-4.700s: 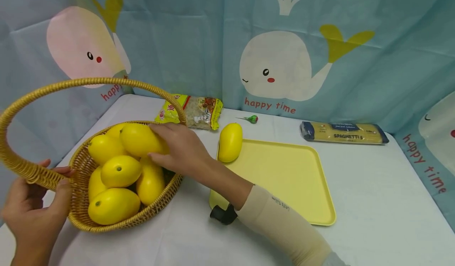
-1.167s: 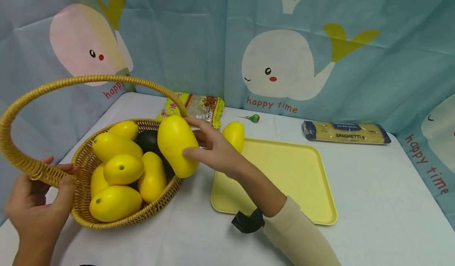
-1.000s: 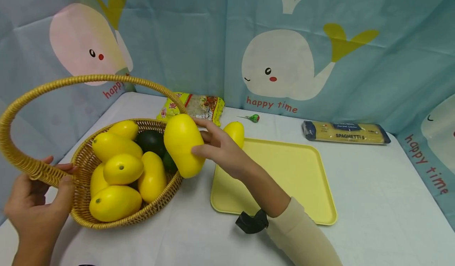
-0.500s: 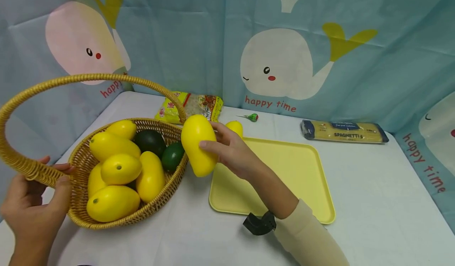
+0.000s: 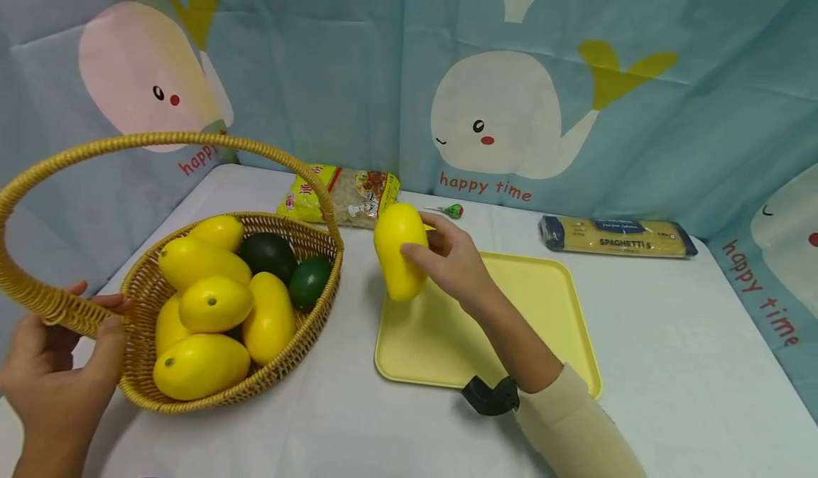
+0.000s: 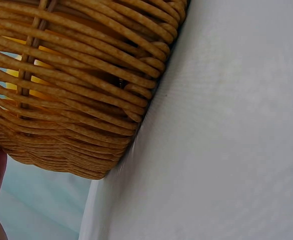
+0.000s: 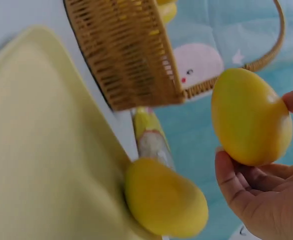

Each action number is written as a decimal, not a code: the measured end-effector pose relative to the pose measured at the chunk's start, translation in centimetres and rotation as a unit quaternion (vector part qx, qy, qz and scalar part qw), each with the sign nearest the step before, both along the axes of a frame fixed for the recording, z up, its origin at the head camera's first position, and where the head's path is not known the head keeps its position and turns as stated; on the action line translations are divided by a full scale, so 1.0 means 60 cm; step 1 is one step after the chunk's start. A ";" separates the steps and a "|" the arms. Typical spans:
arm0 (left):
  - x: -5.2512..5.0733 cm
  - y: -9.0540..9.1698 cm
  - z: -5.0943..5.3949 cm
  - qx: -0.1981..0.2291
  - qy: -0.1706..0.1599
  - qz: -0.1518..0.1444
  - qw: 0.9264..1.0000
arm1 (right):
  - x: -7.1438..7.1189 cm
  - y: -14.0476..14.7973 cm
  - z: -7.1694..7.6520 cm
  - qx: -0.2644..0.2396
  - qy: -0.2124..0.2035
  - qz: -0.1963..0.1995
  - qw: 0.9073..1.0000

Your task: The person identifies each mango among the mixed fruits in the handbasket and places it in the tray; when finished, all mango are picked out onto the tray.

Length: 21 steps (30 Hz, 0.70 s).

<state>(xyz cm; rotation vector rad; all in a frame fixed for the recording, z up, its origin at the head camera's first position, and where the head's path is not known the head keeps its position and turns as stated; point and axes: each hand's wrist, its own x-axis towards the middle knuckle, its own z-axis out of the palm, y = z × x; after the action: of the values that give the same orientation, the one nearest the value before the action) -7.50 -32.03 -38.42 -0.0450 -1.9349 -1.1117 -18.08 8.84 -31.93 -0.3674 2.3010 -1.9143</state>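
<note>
I can see the fingers of the right hand pinching a mango aloft by the left edge of the yellow tray; those of the left hand pinch the wicker basket beside its handle.

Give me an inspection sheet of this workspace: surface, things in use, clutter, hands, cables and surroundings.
Surface: white table covering.
Things in use: wicker basket holding yellow mangoes and two dark green fruits; yellow tray, with one loose mango at its edge.
Clutter: food bag, lollipop, spaghetti pack.
Left hand: grips the basket near the foot of its handle.
Right hand: holds another mango in the air.
Cables: nothing seen.
Surroundings: blue whale-print curtain.
</note>
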 end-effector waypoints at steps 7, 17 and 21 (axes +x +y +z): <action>-0.001 -0.002 0.000 -0.004 0.005 -0.002 1.000 | -0.018 0.045 0.007 0.038 0.021 -0.031 0.999; -0.002 -0.004 -0.002 0.010 0.017 -0.015 1.000 | -0.048 0.117 0.011 0.149 0.004 -0.082 0.985; -0.002 -0.003 -0.001 0.015 0.018 -0.020 1.000 | -0.059 0.129 0.000 0.215 -0.031 -0.089 0.972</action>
<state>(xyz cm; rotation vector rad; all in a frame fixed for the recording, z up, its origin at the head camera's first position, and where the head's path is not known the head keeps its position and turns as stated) -7.60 -32.19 -38.46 -0.0882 -1.8922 -1.1575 -21.63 16.57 -31.95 -0.0524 2.6879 -1.4028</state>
